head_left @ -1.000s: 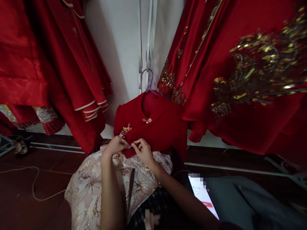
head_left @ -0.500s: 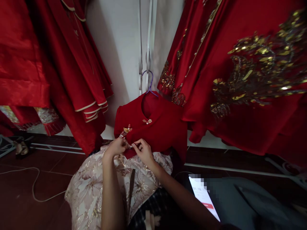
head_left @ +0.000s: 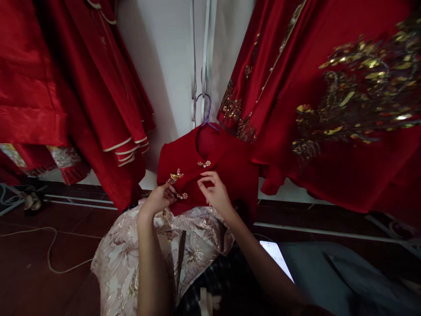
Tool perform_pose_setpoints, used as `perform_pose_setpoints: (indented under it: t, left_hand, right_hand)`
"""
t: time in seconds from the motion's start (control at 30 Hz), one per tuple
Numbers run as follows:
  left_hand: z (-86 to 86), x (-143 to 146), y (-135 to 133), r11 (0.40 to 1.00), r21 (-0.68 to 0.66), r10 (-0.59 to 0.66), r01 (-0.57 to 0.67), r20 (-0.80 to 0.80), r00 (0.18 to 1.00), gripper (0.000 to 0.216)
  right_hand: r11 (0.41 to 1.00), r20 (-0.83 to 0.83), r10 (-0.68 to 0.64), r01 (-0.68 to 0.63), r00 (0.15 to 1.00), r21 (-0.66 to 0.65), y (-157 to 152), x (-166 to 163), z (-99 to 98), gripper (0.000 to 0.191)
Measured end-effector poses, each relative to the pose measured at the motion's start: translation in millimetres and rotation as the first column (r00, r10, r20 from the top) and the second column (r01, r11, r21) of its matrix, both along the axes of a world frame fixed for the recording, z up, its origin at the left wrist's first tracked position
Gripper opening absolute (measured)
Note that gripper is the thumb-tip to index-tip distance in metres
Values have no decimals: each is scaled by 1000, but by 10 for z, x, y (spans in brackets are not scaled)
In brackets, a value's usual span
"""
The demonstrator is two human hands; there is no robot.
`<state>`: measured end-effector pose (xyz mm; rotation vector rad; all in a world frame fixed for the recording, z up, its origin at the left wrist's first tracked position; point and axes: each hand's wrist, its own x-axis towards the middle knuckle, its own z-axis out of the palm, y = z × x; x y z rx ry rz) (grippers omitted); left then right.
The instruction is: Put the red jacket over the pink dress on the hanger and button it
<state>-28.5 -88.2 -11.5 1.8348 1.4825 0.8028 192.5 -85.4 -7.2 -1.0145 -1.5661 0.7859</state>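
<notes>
A sleeveless-looking red garment (head_left: 230, 175) hangs from a purple hanger (head_left: 208, 115), its lower part over my lap. At its left lower edge, my left hand (head_left: 159, 199) is closed on the cloth, beside a curved pearl-and-bead ornament (head_left: 182, 196). Just above that hand lies a gold ornament with bead tassels (head_left: 174, 177). My right hand (head_left: 214, 193) hovers over the front of the garment, thumb and forefinger pinched together; what they hold, if anything, is too small to see. Another beaded ornament (head_left: 204, 163) sits below the neckline.
Red garments with pale trim (head_left: 121, 145) hang on the left, sequinned red ones (head_left: 279, 109) on the right. A pale floral fabric (head_left: 118, 259) covers my lap. To the right, a lit phone (head_left: 276, 259) lies by a grey surface; a cable (head_left: 49, 250) crosses the floor.
My right hand has moved up and right, away from my left hand and the curved bead ornament, which now shows more fully. The left hand stays at the garment's edge.
</notes>
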Motion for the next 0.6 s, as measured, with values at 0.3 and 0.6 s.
perform_pose_setpoints:
  t: [0.3, 0.6]
  left_hand:
    - [-45, 151, 47, 999, -44, 18, -23, -113, 993, 17]
    - [-43, 148, 72, 998, -57, -15, 7, -135, 991, 18]
  right_hand:
    - [999, -109, -45, 48, 993, 22, -6, 189, 196, 27]
    - [957, 181, 235, -195, 955, -217, -102, -46, -50, 35]
